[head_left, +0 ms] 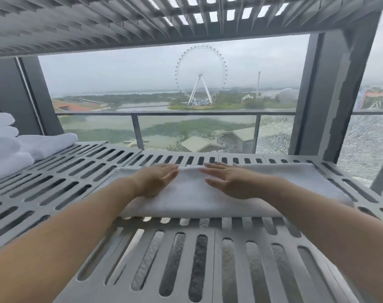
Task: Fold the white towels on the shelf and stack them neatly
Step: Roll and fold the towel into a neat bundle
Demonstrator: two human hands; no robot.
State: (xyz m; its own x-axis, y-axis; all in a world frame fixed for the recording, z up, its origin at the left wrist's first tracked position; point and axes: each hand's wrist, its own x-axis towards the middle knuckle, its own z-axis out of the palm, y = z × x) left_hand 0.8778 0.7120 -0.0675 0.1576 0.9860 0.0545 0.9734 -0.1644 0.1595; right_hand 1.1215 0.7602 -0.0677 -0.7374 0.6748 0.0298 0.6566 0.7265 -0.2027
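Note:
A white towel [192, 200] lies folded into a long strip across the middle of the grey slotted shelf [77, 171]. My left hand [157, 180] rests flat on its left-centre part, fingers straight and pointing right. My right hand [227, 182] lies flat on the towel just to the right, fingers straight and pointing left. The fingertips of both hands nearly meet near the towel's far edge. At the far left of the shelf sits a stack of folded white towels [9, 145].
A second slotted shelf [98, 25] hangs close overhead. A dark post [343, 95] stands at the shelf's right rear and a dark panel [11, 92] at the left rear. Behind the shelf is a window with a railing [175, 113].

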